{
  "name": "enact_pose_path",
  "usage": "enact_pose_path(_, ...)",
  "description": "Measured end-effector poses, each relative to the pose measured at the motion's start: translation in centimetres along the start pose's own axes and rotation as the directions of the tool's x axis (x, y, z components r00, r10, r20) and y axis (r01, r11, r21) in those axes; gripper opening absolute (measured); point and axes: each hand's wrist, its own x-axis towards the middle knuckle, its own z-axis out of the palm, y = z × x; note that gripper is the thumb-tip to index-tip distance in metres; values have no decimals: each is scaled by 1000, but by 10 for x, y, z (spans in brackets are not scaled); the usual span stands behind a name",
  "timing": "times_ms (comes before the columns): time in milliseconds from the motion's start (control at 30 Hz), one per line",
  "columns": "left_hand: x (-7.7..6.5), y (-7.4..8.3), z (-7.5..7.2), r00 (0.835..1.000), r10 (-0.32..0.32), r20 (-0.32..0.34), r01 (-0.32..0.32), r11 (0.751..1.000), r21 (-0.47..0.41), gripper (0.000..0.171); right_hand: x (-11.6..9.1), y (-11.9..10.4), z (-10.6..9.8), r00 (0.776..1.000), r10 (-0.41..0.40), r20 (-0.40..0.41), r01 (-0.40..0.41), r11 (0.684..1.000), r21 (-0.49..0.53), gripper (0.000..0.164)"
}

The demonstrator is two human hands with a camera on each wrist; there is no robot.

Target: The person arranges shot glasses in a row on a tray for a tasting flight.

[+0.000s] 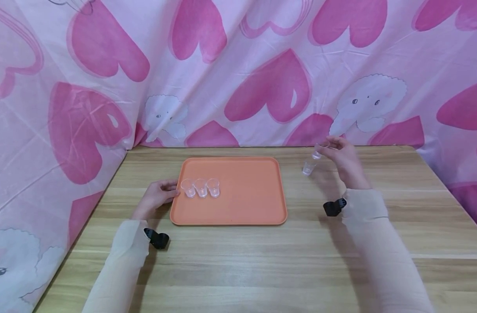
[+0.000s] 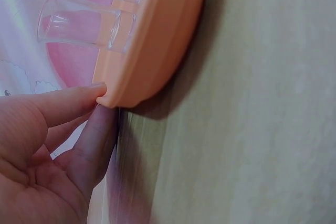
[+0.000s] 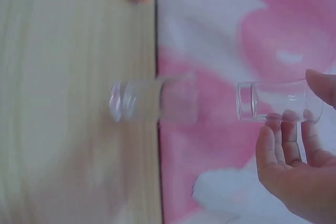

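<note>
My left hand [image 1: 155, 198] pinches the left rim of an orange tray [image 1: 246, 191], thumb and fingers on its edge in the left wrist view. Inside the tray, near its left side, stand three clear small glasses [image 1: 201, 188] in a row, upright. Over the table to the tray's right, my right hand [image 1: 349, 164] holds a clear small glass [image 3: 275, 100] near its mouth between thumb and fingers. Below that glass, and apart from it in the right wrist view, another clear glass [image 1: 308, 168] stands on the table; it looks blurred there [image 3: 152, 99].
The wooden table [image 1: 238, 269] carries the tray and the glass. A pink and white cloth with hearts [image 1: 273, 87] hangs along the table's back edge and left side. Each wrist wears a small black camera, on the left [image 1: 157, 238] and on the right [image 1: 334, 207].
</note>
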Motion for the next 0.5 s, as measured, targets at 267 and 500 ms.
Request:
enact_pose_path(267, 1, 0, 0, 1000, -11, 2, 11, 1000, 11, 48, -4, -15, 43, 994, -38, 105, 42, 998, -38, 33)
enact_pose_path(500, 2, -1, -1, 1000, -23, -1, 23, 1000, 21, 49, -12, -20, 87, 982, -26, 189, 27, 1000, -2, 42)
